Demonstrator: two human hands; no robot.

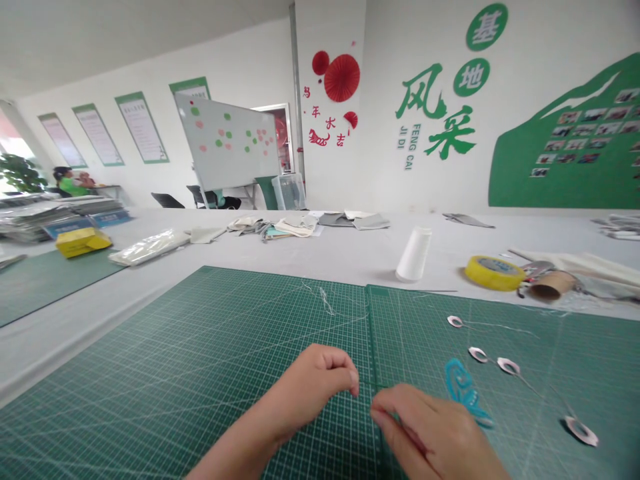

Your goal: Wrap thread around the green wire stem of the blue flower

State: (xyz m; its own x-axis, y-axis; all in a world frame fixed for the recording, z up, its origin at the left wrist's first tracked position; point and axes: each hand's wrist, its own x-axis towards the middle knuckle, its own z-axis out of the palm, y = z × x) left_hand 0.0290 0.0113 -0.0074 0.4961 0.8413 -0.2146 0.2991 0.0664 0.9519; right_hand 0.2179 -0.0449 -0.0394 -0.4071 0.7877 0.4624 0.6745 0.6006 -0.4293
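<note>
My left hand (307,393) and right hand (430,430) sit just apart above the gridded green cutting mat (150,400), fingers curled, any pinched thread too fine to tell, beside a turquoise lacy cutout (463,390).

On the far right wall, two green circles (479,47) carry the characters 基 and 地. Below them, large green brushstroke characters (435,110) read 风采, beside the small green lettering "JI DI FENG CAI" (406,145). Left of these, red characters (323,123) read 年大吉, with a blurred first character. The framed wall posters (141,127) at far left hold text too small to read.
</note>
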